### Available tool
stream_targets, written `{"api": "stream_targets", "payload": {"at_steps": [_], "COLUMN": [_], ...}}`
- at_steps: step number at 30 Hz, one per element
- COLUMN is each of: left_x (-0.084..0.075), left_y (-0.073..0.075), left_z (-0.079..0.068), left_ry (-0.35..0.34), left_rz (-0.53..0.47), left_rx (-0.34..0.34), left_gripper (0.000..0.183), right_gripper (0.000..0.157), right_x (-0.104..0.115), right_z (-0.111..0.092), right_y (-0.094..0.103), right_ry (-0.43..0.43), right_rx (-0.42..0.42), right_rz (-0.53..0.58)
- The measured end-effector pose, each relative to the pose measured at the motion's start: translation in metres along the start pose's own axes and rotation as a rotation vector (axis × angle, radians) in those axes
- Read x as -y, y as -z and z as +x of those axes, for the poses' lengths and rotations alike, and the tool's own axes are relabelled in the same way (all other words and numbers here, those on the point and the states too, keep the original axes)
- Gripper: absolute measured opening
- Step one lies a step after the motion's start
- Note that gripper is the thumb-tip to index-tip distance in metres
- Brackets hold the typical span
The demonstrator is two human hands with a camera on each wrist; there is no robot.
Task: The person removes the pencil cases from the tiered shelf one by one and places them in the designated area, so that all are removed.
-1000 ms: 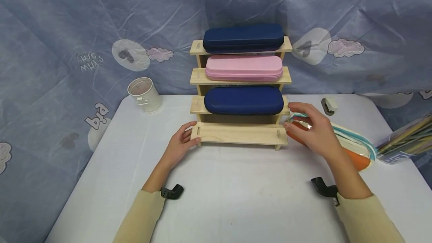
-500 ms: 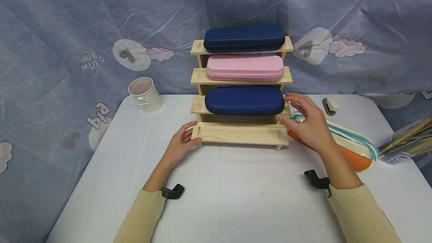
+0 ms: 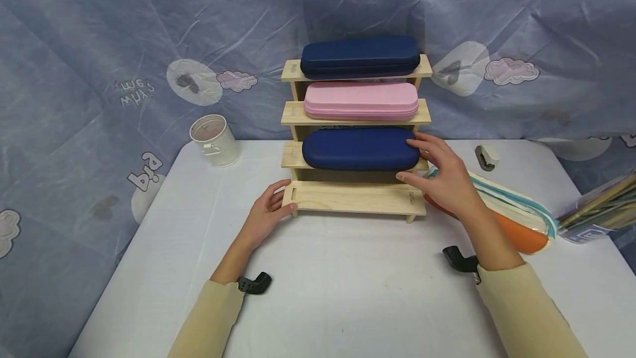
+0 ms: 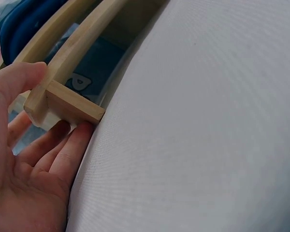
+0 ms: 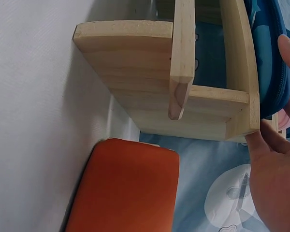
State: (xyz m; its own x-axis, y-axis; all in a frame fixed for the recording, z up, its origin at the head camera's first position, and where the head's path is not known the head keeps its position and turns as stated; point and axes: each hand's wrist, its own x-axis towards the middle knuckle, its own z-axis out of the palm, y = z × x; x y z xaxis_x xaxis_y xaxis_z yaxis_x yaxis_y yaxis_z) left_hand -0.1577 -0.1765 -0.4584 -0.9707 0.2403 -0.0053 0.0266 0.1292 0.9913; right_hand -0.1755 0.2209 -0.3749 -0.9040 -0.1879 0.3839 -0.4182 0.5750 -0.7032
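Observation:
A four-tier wooden rack stands at the back of the table. My left hand grips the left end of its lowest shelf, thumb on top and fingers beneath, as the left wrist view shows. A blue zipped pencil case lies on the second shelf from the bottom. My right hand is at that case's right end, with fingertips over its top edge and the thumb apart in front. A pink pencil case and a dark navy pencil case lie on the two upper shelves.
Right of the rack, partly behind my right arm, lies an orange, cream and teal pencil case. A clear container of sticks stands at far right, and a small white object lies behind. A white metal bucket is at back left.
My right hand has moved left and slightly forward, from beside the rack to the blue pencil case's right end. The left hand keeps its grip on the lowest shelf.

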Motion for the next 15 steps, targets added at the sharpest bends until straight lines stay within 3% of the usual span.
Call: {"api": "stream_targets", "payload": {"at_steps": [3,15], "left_x": [0.0109,0.013], "left_y": [0.0017,0.001], "left_z": [0.0037,0.0031], "left_ry": [0.006,-0.019], "left_rz": [-0.003,0.003], "left_rx": [-0.008,-0.02], "left_gripper": [0.065,0.067], "right_gripper": [0.069,0.062], "right_x": [-0.0015,0.0033], "right_z": [-0.0006,-0.0014], "right_y": [-0.0005,-0.0025], "right_ry": [0.012,0.013], "right_rx": [-0.001,-0.004], "right_rz": [-0.017,-0.015]}}
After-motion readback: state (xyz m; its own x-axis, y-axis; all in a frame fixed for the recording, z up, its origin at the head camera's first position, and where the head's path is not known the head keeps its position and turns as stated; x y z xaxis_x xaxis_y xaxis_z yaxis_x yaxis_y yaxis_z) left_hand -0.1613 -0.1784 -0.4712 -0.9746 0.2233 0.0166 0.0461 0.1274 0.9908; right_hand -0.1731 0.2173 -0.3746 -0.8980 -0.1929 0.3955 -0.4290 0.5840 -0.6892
